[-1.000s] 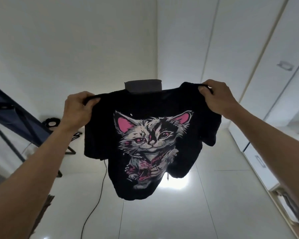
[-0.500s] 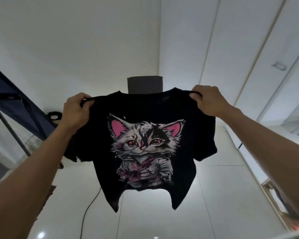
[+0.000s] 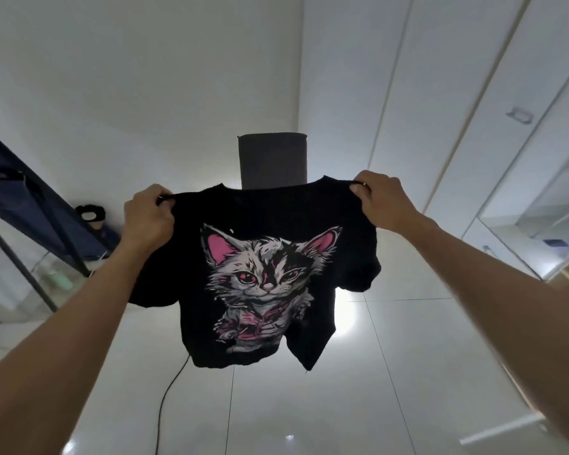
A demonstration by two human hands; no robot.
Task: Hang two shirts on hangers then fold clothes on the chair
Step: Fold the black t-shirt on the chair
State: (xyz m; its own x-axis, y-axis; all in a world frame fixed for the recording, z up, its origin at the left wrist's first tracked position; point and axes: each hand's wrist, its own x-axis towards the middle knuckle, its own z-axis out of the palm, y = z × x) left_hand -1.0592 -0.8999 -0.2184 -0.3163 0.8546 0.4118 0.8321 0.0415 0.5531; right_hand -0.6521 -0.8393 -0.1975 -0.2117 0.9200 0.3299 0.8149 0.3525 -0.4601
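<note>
Shirt (image 3: 276, 257), black with a pink-eared kitten printed on the front, hangs in the air at arm's length, held up by its two shoulders. The left hand (image 3: 148, 218) pinches the cloth at one shoulder seam, and the right hand (image 3: 380, 200) pinches the other, so each grip is clamped on the fabric with the fingers curled over the top edge. Holding it this way lets the body of the shirt drop straight and spread flat, print facing the person, which makes it easy to see which way round it is before a hanger goes in or a fold begins. The hem is uneven, with one corner hanging lower on the right side.

Behind the collar stands a dark upright shape (image 3: 271, 160), possibly a chair back, though the view is too dim to be sure. A black cable (image 3: 165, 399) trails across the glossy tiled floor (image 3: 375, 389) below. White cupboard doors (image 3: 473, 110) run along the right, and a dark slanted frame (image 3: 30, 205) stands at the left.
</note>
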